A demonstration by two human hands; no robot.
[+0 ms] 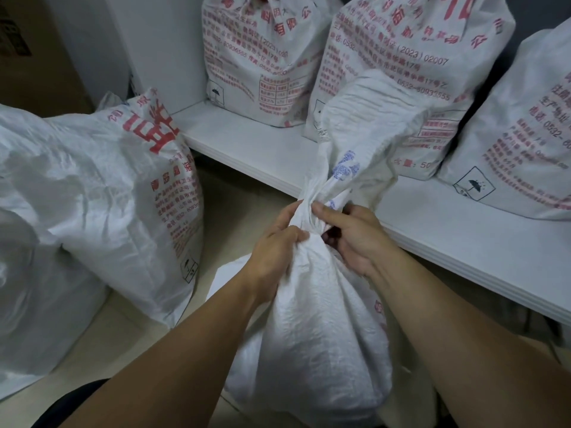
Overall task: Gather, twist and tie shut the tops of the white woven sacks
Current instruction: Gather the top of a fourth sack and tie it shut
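Both hands, left hand and right hand, grip the sack at its gathered neck; tight twisting there should hold the knot.

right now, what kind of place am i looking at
Probably a storeroom. Printed sacks stand in a row on a low white shelf, a big sack sits on the floor, and the left hand and right hand grip the gathered neck of the near sack.

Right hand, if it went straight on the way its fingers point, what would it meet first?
The gathered neck of the front sack, which the right hand grips; just beyond it, probably the left hand, though depth is unclear.
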